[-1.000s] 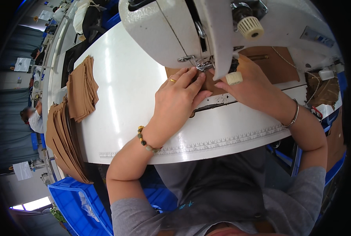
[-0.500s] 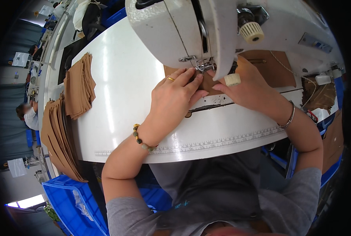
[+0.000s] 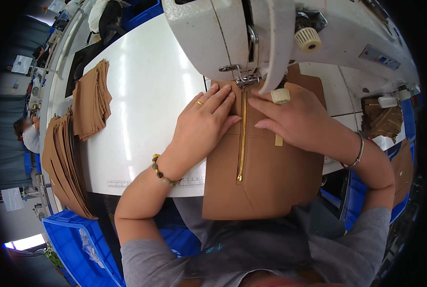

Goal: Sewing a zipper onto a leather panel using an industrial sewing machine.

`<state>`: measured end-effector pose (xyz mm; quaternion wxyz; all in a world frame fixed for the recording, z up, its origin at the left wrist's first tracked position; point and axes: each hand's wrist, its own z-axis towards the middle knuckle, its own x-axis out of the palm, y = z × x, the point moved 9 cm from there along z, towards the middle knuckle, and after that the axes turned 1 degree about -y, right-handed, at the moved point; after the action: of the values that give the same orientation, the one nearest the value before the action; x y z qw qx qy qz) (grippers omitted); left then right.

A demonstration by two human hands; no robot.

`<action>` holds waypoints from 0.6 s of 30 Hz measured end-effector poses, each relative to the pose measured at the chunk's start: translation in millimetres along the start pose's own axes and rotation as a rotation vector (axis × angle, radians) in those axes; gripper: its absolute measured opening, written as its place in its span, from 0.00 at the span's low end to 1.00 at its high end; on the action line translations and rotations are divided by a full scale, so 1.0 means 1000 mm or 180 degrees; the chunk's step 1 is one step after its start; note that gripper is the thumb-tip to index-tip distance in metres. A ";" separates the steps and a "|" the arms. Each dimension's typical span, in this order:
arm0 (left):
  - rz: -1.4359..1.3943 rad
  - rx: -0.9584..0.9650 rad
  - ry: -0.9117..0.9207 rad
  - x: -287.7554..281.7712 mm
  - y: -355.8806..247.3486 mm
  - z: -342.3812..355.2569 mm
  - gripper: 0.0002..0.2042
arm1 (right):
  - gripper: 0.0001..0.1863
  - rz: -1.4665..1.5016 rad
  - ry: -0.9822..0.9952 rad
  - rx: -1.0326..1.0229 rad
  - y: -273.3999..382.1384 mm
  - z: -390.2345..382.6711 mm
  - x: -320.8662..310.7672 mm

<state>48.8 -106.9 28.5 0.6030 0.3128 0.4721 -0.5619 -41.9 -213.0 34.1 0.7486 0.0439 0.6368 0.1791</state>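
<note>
A brown panel (image 3: 266, 191) with a gold zipper (image 3: 242, 143) lies under the presser foot (image 3: 247, 81) of a white sewing machine (image 3: 208, 33) and extends over the table's front edge. My left hand (image 3: 201, 122) rests on it left of the zipper, fingers extended and slightly apart just below the foot. Right of the zipper, my right hand (image 3: 294, 119) touches the panel with spread fingers, its thumb low near the zipper and some fingertips partly hidden behind the machine's knob (image 3: 280, 95).
Two stacks of brown pieces (image 3: 89, 100) (image 3: 63, 162) lie on the white table (image 3: 132, 95) at left. Blue bins (image 3: 67, 232) stand below. Crumpled brown pieces (image 3: 380, 119) lie at right. Another person (image 3: 31, 138) sits at a far-left workstation.
The brown panel has come toward me and now covers the front edge, exposing the zipper's length. My left hand has shifted left; both hands remain beside the presser foot.
</note>
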 end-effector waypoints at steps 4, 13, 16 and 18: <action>-0.0235 -0.0110 0.0133 0.006 -0.001 -0.009 0.24 | 0.36 -0.0358 -0.0514 0.0018 -0.001 -0.005 0.003; -0.0232 -0.0154 0.0189 0.006 -0.025 -0.012 0.28 | 0.41 -0.0302 -0.0524 -0.0046 -0.011 -0.007 0.007; -0.0228 -0.0110 0.0192 0.003 -0.021 -0.011 0.30 | 0.43 -0.0452 -0.0619 -0.0124 -0.009 -0.007 0.010; -0.0270 -0.0064 0.0273 0.002 -0.018 -0.011 0.32 | 0.45 -0.0570 -0.0666 -0.0178 -0.004 -0.005 0.008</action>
<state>28.5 -100.8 25.2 0.5610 0.3101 0.5159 -0.5683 -45.1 -214.9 24.3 0.8248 -0.0157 0.5514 0.1237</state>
